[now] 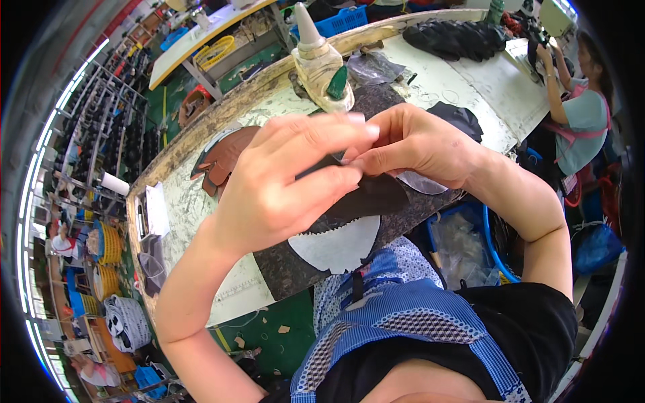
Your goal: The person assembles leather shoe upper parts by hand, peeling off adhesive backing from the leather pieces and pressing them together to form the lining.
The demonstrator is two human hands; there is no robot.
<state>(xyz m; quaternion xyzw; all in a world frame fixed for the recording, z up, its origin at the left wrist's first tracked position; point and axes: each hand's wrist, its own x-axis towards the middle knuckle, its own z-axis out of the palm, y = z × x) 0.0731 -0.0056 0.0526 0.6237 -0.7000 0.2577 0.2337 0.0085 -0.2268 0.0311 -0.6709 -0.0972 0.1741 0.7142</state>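
Note:
My left hand (285, 174) and my right hand (420, 144) are raised over the worktable, their fingertips meeting. The right thumb and forefinger are pinched together. The left fingers curl toward them, with the thumb partly apart; whatever lies between the fingertips is too small or hidden to name. Below the hands, a dark leather-like piece (376, 199) lies on a speckled dark slab (275, 272). Beside its near edge shows a pale rounded piece (339, 247) with a jagged upper edge. Just beyond my hands stands a glue-crusted bottle (319, 70) with a cone-shaped tip and a green patch.
Brown leather-like pieces (227, 158) lie at the left of the table, and a black pile (457, 40) at the far right. Another person (584, 114) works at the right. A blue-rimmed bin (463, 245) with plastic bags stands below the right edge. Racks (87, 121) line the left.

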